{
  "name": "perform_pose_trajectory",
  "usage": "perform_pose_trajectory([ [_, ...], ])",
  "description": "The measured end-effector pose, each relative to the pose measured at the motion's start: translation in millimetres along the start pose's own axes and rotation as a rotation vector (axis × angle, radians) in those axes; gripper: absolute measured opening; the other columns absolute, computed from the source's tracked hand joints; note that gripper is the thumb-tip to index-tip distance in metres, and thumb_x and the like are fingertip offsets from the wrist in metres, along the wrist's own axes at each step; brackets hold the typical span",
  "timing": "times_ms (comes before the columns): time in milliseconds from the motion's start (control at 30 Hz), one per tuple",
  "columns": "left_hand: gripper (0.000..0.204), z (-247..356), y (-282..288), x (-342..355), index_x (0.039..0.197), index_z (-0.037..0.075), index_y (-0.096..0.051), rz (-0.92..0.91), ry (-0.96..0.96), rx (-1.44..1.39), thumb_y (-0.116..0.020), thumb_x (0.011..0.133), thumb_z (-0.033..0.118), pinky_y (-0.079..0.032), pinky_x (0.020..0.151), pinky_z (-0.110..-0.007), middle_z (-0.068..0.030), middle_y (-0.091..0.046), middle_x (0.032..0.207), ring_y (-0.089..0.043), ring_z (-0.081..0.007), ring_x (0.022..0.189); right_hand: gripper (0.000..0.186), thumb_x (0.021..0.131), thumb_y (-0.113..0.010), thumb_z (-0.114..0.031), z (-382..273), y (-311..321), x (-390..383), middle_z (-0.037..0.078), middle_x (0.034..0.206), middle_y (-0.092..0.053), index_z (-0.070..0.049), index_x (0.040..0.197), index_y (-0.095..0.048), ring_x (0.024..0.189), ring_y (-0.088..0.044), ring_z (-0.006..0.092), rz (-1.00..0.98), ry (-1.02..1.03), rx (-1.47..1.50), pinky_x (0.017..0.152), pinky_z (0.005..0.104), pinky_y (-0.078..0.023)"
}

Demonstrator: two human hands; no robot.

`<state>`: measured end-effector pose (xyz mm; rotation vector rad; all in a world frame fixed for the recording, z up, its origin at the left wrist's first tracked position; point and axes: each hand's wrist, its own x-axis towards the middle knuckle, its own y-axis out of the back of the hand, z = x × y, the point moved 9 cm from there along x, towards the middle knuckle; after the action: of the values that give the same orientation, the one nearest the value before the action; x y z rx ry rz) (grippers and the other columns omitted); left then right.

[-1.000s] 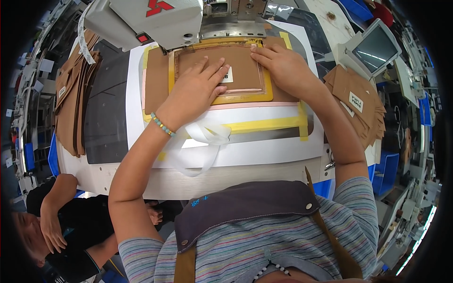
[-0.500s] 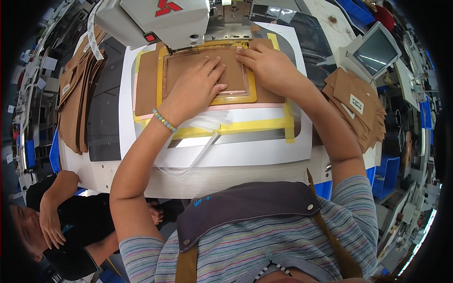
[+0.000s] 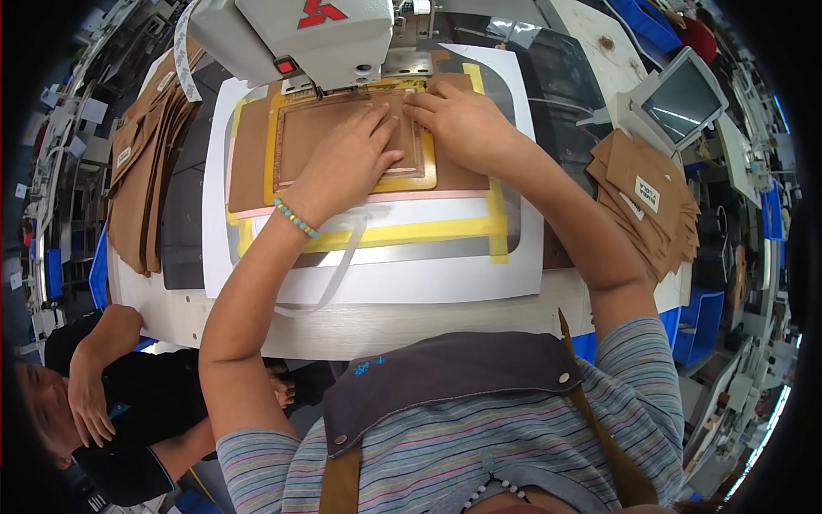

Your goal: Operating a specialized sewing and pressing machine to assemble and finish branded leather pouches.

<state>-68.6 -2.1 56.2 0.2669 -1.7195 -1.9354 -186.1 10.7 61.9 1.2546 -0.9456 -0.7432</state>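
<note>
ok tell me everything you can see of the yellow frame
The yellow frame is rectangular with rounded corners, glossy and plastic-looking, with a clear-looking inner border and dark marks along its far side. It lies flat on a brown panel, its far side by the sewing machine head. The left hand crosses its opening, hiding part of the near side; the right hand rests at its far right corner.
</note>
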Motion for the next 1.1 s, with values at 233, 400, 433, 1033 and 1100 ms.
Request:
perform_pose_trajectory([
  [233,0.049,-8,2,-4,0.143,-0.005,-0.056,0.043,-0.002,-0.015,-0.060,0.105,0.026,-0.042,0.117,-0.043,-0.0198,-0.052,0.153,-0.049,-0.0371,0.141,0.042,0.093,-0.061,-0.007,-12,-5,12,0.004,0.145,-0.062,-0.006,0.135,-0.065,0.129,-0.058,0.0261,0.001,0.019,0.026,0.101,0.0378,-0.056],
  [400,0.047,-18,5,-8,0.142,-0.004,-0.056,0.043,0.039,-0.038,-0.060,0.104,0.023,-0.043,0.115,-0.044,-0.0191,-0.054,0.151,-0.051,-0.0376,0.138,0.045,0.093,-0.061,-0.007,-23,-6,20,0.005,0.145,-0.062,-0.005,0.138,-0.064,0.129,-0.058,0.0259,0.052,0.061,-0.002,0.101,0.0375,-0.056],
  [433,0.046,-20,6,-8,0.142,-0.004,-0.056,0.043,0.052,-0.050,-0.060,0.104,0.023,-0.044,0.115,-0.044,-0.0189,-0.055,0.150,-0.051,-0.0377,0.138,0.045,0.093,-0.061,-0.007,-25,-5,20,0.005,0.146,-0.062,-0.004,0.138,-0.064,0.129,-0.058,0.0257,0.067,0.074,-0.008,0.102,0.0373,-0.055],
  [1033,0.035,-64,36,-55,0.135,0.004,-0.067,0.147,0.040,-0.222,-0.061,0.100,0.007,-0.040,0.120,-0.044,-0.0112,-0.062,0.147,-0.051,-0.0332,0.143,0.040,0.089,-0.064,-0.004,-42,24,-22,0.010,0.136,-0.068,-0.004,0.129,-0.068,0.124,-0.062,0.0277,0.129,0.194,0.253,0.102,0.0395,-0.053],
  [1100,0.037,-61,32,-52,0.136,0.005,-0.066,0.125,0.006,-0.269,-0.061,0.100,0.005,-0.041,0.120,-0.044,-0.0108,-0.062,0.147,-0.050,-0.0328,0.145,0.042,0.089,-0.062,-0.003,-64,24,-15,0.011,0.133,-0.068,-0.003,0.130,-0.067,0.124,-0.062,0.0274,0.229,0.256,0.293,0.103,0.0402,-0.051],
])
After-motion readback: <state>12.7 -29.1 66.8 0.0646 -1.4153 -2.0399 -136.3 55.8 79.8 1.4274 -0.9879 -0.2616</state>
